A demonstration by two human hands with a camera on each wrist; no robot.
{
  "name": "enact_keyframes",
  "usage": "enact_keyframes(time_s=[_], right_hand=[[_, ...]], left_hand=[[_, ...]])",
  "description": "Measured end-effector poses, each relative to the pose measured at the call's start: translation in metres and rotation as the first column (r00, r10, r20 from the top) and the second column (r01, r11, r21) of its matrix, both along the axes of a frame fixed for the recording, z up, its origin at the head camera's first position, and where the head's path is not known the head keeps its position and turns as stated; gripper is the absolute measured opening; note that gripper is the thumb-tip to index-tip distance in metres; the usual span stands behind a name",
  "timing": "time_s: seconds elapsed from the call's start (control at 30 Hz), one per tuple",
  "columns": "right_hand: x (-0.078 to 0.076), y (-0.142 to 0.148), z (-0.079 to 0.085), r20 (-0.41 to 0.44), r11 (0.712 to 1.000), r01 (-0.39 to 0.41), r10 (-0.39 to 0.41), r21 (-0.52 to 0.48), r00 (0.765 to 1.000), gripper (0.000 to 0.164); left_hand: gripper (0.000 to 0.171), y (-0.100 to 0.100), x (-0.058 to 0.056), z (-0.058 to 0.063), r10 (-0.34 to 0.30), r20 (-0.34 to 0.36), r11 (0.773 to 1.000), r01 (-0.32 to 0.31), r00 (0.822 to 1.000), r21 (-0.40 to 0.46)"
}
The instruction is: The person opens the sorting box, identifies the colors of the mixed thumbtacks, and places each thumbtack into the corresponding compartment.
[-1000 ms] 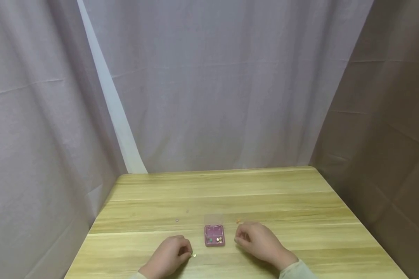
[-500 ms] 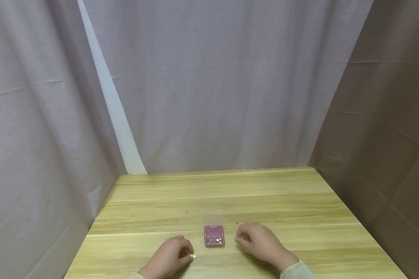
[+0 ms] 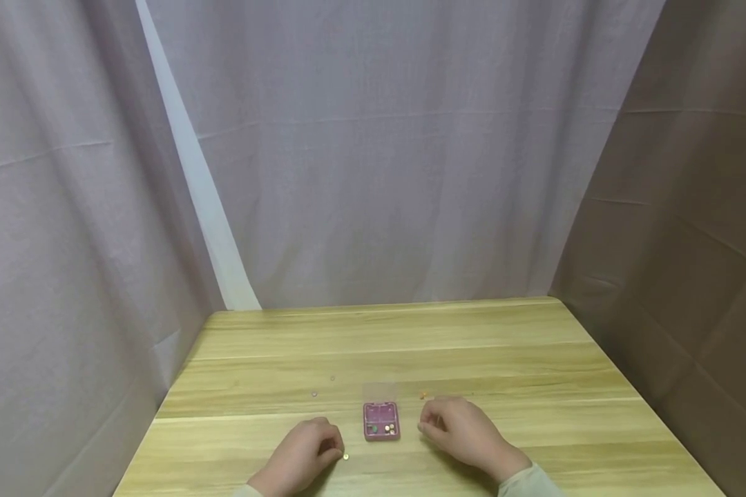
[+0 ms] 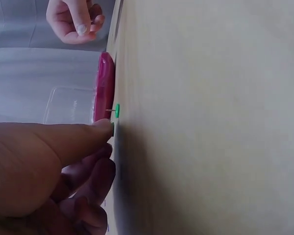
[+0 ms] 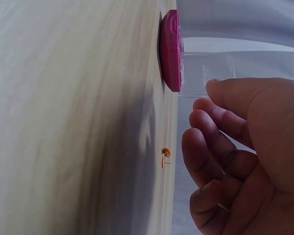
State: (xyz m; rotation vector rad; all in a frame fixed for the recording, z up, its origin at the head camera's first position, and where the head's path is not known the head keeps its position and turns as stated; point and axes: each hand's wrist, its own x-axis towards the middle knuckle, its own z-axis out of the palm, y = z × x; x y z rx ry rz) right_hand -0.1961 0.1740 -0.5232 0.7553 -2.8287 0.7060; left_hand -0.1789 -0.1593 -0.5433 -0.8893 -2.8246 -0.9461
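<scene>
My left hand (image 3: 304,452) is low over the table, its thumb and forefinger together around a green thumbtack (image 4: 112,129) that the thumb mostly hides. Right beside those fingertips another green thumbtack (image 4: 117,110) lies on its head, pin sticking up. Between the hands sits a small pink case (image 3: 382,436), its clear lid (image 4: 68,105) swung back. Green tacks (image 3: 374,429) lie in its front left compartment and pale gold ones (image 3: 389,429) in the front right. My right hand (image 3: 466,435) hovers to the right of the case, fingers loosely bent with nothing in them.
Two orange thumbtacks (image 5: 165,152) lie on the wooden table (image 3: 503,345) just beyond the right hand. Behind and left of the case are a small purplish tack (image 3: 314,394) and another tiny piece (image 3: 332,378). Grey curtains (image 3: 379,172) surround the table.
Half a second ago two tacks showed at the left fingertips in the head view; now only one shows there. The left fingers have shifted slightly. My right hand has stayed put.
</scene>
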Motion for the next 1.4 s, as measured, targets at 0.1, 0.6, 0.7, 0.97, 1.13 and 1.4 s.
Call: enact_keyframes(time_s=[0.1, 0.6, 0.7, 0.97, 1.13, 1.4], right_hand=[[0.0, 0.0, 0.0, -0.004, 1.0, -0.002, 0.002, -0.001, 1.0, 0.008], [0.002, 0.001, 0.0, -0.007, 1.0, 0.012, -0.012, 0.004, 1.0, 0.008], [0.002, 0.001, 0.001, -0.003, 1.0, 0.017, -0.017, 0.006, 1.0, 0.008], [0.003, 0.0, 0.002, 0.011, 1.0, 0.022, -0.022, 0.006, 1.0, 0.007], [0.002, -0.001, 0.001, 0.024, 1.0, 0.015, -0.015, 0.002, 1.0, 0.007], [0.001, -0.002, 0.001, 0.037, 1.0, 0.002, -0.001, -0.012, 0.999, 0.007]], left_hand=[[0.01, 0.0, -0.003, 0.003, 0.025, -0.01, 1.0, -0.025, 1.0, 0.017], [0.01, 0.033, -0.028, 0.018, 0.041, -0.055, 0.999, -0.04, 0.998, 0.022], [0.01, 0.042, -0.03, 0.019, 0.033, -0.048, 0.999, -0.033, 0.998, 0.015], [0.009, 0.054, -0.031, 0.014, 0.033, -0.046, 0.999, -0.034, 0.998, -0.011], [0.01, 0.055, -0.032, 0.008, 0.033, -0.048, 0.999, -0.035, 0.998, -0.024], [0.006, 0.055, -0.029, 0.008, 0.051, -0.053, 0.997, -0.054, 0.997, -0.058]])
